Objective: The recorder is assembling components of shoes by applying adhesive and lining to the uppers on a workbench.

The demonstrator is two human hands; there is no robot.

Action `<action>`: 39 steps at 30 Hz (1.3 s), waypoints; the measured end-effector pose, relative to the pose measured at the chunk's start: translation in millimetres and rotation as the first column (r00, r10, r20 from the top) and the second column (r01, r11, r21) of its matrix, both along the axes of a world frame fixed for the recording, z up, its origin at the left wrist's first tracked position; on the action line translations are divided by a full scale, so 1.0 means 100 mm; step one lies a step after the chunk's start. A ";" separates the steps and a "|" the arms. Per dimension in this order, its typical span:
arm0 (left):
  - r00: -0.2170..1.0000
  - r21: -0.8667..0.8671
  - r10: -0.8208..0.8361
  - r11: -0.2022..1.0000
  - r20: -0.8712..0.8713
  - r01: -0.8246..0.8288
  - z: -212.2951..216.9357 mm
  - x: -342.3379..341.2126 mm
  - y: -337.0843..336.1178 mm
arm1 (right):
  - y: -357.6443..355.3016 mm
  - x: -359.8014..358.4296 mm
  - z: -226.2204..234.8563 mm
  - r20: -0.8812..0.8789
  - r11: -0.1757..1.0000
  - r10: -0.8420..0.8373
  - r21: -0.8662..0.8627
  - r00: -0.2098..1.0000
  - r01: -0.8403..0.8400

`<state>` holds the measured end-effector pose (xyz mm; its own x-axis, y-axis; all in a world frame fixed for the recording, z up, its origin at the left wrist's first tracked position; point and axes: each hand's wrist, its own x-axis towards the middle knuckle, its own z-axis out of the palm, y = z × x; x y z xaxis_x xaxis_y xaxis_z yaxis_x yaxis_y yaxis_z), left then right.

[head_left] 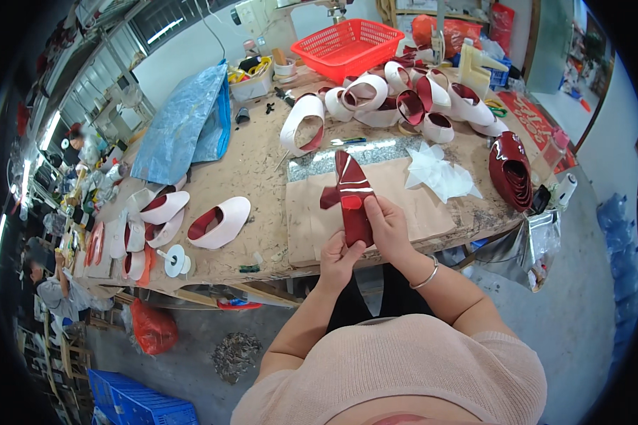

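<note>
A glossy dark-red shoe-upper piece with a pale strip across it is held up over the brown paper sheet on the workbench. My left hand pinches its lower end from below. My right hand, a bangle on its wrist, grips the piece's right edge with the fingers closed on it. Both hands are over the bench's near edge.
White shoe uppers with red lining are piled at the back by a red plastic basket. More uppers lie at the left, a stack of red pieces at the right, white scraps, a blue bag. Other people sit far left.
</note>
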<state>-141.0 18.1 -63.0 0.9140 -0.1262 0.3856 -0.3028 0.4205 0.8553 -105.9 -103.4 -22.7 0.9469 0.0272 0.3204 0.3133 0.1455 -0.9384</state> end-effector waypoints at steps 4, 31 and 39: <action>0.981 0.061 0.127 0.991 -0.145 -0.119 -0.37 0.09 0.27 | -0.11 -0.05 0.03 0.332 0.709 0.054 -0.676 0.942 0.198; 0.954 0.882 0.299 0.443 0.020 -0.158 -0.01 0.78 0.69 | -0.65 0.87 -0.09 0.088 0.342 0.296 -0.940 0.951 -0.019; 0.935 0.860 0.353 0.486 -0.032 -0.154 -0.04 0.79 0.62 | -0.54 1.13 -0.16 -0.189 0.444 0.288 -0.843 0.939 -0.305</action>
